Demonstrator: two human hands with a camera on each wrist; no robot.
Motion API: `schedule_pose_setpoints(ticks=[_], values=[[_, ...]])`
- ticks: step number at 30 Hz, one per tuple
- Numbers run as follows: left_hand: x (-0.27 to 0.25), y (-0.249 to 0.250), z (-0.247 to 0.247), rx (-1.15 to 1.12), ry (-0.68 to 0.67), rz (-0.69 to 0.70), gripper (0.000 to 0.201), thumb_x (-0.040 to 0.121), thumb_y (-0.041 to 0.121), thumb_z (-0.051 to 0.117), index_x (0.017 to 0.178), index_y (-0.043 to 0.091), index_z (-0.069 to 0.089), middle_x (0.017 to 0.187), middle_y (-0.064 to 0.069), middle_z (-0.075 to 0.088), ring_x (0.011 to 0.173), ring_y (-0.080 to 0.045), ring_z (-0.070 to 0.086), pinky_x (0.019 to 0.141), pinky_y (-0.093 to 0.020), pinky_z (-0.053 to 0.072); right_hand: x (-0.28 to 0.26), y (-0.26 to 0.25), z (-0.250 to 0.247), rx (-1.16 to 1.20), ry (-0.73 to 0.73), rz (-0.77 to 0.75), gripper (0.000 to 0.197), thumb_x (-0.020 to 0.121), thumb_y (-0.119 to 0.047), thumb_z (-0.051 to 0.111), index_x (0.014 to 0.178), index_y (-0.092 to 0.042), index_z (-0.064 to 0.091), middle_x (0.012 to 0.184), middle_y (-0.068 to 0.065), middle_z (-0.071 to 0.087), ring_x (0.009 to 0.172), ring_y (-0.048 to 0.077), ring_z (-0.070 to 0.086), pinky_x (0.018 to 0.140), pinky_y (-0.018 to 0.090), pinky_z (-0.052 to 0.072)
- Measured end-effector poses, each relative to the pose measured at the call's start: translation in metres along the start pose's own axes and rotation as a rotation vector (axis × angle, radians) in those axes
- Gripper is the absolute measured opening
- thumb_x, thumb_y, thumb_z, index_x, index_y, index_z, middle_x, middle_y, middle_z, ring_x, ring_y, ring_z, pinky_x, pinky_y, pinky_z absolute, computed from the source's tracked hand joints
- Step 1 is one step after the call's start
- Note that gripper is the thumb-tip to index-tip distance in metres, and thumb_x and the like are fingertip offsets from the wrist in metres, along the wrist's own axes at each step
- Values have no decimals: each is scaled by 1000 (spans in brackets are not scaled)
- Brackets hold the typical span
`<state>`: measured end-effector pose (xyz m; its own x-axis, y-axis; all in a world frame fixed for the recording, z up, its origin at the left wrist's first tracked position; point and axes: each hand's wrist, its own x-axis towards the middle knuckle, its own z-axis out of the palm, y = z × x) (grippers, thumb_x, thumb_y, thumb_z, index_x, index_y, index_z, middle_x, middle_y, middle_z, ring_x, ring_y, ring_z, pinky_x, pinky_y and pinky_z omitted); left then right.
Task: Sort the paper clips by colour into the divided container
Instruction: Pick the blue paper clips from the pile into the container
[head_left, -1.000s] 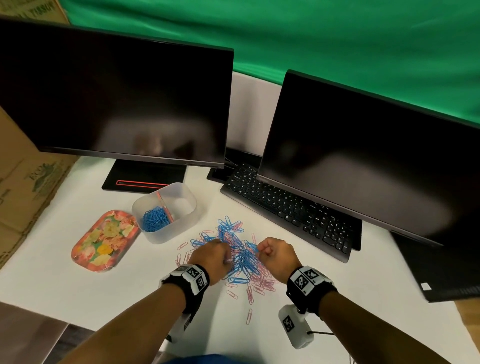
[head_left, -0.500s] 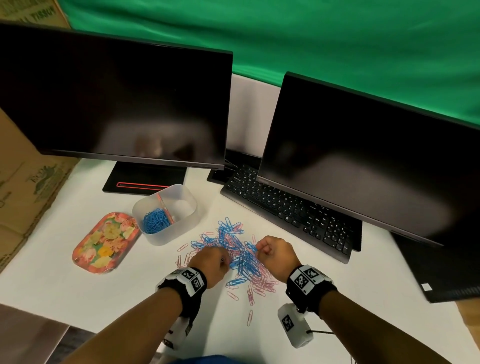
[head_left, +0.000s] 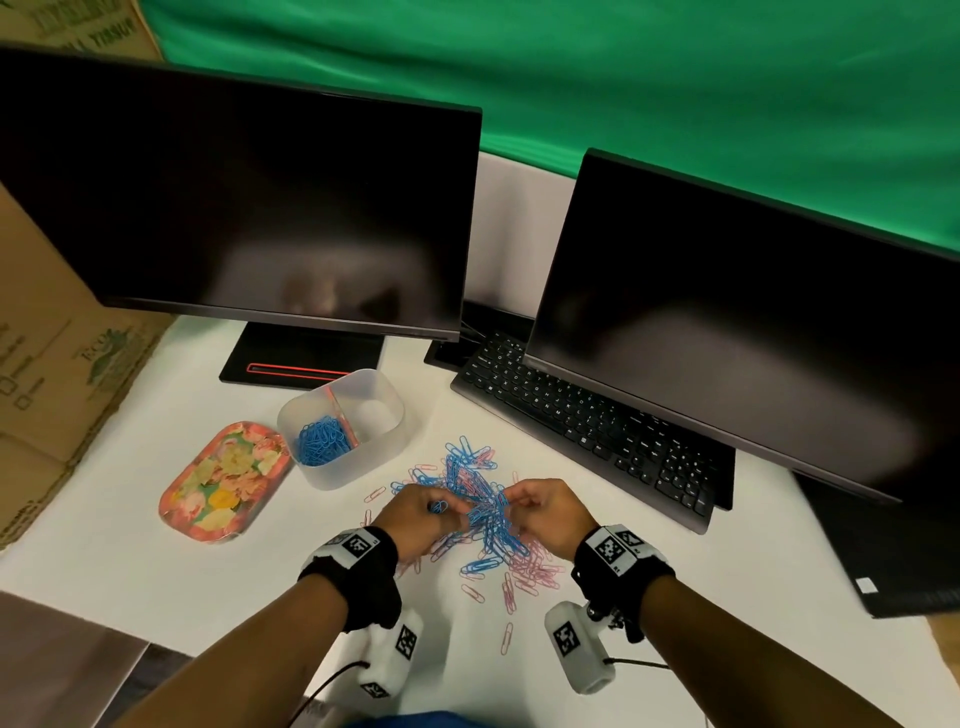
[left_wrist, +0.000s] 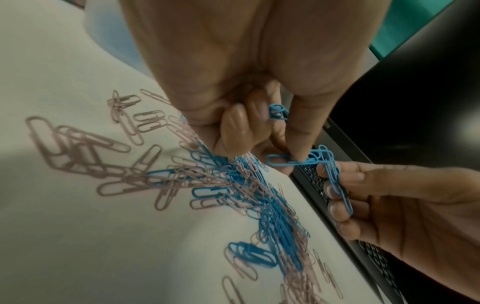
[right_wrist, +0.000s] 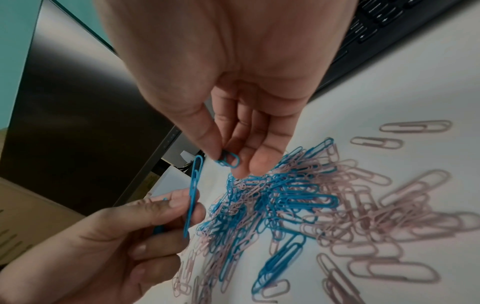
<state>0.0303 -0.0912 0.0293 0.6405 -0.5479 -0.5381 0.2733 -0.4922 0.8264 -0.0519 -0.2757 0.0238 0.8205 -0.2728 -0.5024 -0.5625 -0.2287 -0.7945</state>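
Closest to the person, stray pink clips (head_left: 507, 638) lie alone on the white worktop (head_left: 130, 545), easy to brush off the near edge with a forearm. Just beyond, both hands work over the mixed heap of blue and pink clips (head_left: 488, 525). The left hand (head_left: 415, 512) pinches blue clips (right_wrist: 192, 195) between thumb and fingers, with more gathered in its curled fingers; the right hand (head_left: 550, 512) pinches another blue clip (right_wrist: 228, 160) between thumb and forefinger, its other fingers loose. In the left wrist view the held blue clips look hooked to one another, so the likeliest slip is a pull that drags a chain out of the heap, pink ones riding along unseen and ending up in the wrong compartment. A packed fist could also shed clips on the way over. Farther off to the left stands the divided container (head_left: 387, 423): its left compartment holds sorted blue clips (head_left: 319, 447), while the right one looks empty. The divider is low and thin, so a careless drop could spill across it. The flowered tray (head_left: 223, 483) just beside it could catch a misjudged toss.
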Motion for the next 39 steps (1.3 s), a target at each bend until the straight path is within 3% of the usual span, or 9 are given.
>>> schedule_pose_setpoints(ticks=[1, 2, 3, 6, 15, 21, 26, 31, 39], values=[[1, 0, -2, 6, 6, -4, 9, 85, 13, 70, 93, 11, 74, 81, 4, 75, 94, -4, 44, 83, -41, 51, 0, -3, 1, 20, -12, 5, 15, 89, 3, 56, 101, -1, 63, 68, 6, 61, 49, 7, 56, 49, 19, 48], [2, -1, -4, 12, 10, -3, 6, 84, 17, 70, 88, 17, 74, 85, 1, 75, 61, 2, 30, 73, -33, 50, 0, -5, 2, 43, -23, 11, 12, 89, 3, 56, 99, -1, 62, 68, 6, 61, 48, 6, 56, 48, 19, 48], [4, -2, -6, 9, 19, 0, 4, 84, 21, 70, 84, 21, 74, 91, -2, 75, 52, -6, 55, 65, -28, 45, 0, -7, 3, 68, -31, 16, 10, 90, 3, 56, 96, -2, 61, 68, 5, 61, 48, 7, 56, 49, 20, 48], [4, -3, -11, -68, 54, -25, 7, 83, 27, 71, 86, 22, 73, 83, -5, 75, 43, -9, 40, 56, -23, 37, 3, -17, 6, 119, -46, 28, 10, 90, 3, 55, 87, -4, 62, 66, 4, 62, 50, 10, 59, 52, 23, 50], [-12, 11, -60, -339, 244, -5, 16, 87, 7, 65, 100, 15, 70, 73, -7, 64, 43, -8, 34, 46, -21, 33, 20, -83, 43, 280, -203, -11, 18, 84, 5, 65, 101, 5, 61, 77, 18, 65, 52, 17, 62, 49, 23, 53], [-9, 10, -111, -527, 547, -77, 12, 87, -2, 58, 90, 3, 67, 60, -8, 58, 48, -17, 38, 45, -22, 37, 47, -135, 90, 99, -211, -113, 18, 82, 9, 59, 88, -8, 63, 69, 13, 63, 50, 18, 59, 46, 23, 49], [-5, 8, -142, -488, 668, -152, 10, 84, 1, 59, 82, 5, 67, 72, -17, 58, 48, -24, 45, 52, -27, 44, 68, -170, 118, -70, -189, -120, 19, 78, 4, 61, 85, -14, 63, 75, 16, 67, 58, 22, 61, 61, 32, 56], [2, 14, -151, -418, 630, -183, 20, 89, -2, 51, 73, 3, 62, 75, -17, 59, 53, -24, 53, 36, -22, 47, 84, -184, 123, -173, -193, -75, 19, 80, 1, 63, 93, -13, 66, 73, 13, 69, 64, 24, 67, 74, 36, 60], [4, 29, -158, -629, 599, -221, 20, 95, 10, 50, 108, -5, 54, 84, -18, 58, 85, -34, 62, 85, -45, 55, 89, -173, 104, -204, -131, -156, 26, 74, -1, 62, 88, -21, 71, 83, 9, 74, 76, 24, 73, 79, 39, 60]])
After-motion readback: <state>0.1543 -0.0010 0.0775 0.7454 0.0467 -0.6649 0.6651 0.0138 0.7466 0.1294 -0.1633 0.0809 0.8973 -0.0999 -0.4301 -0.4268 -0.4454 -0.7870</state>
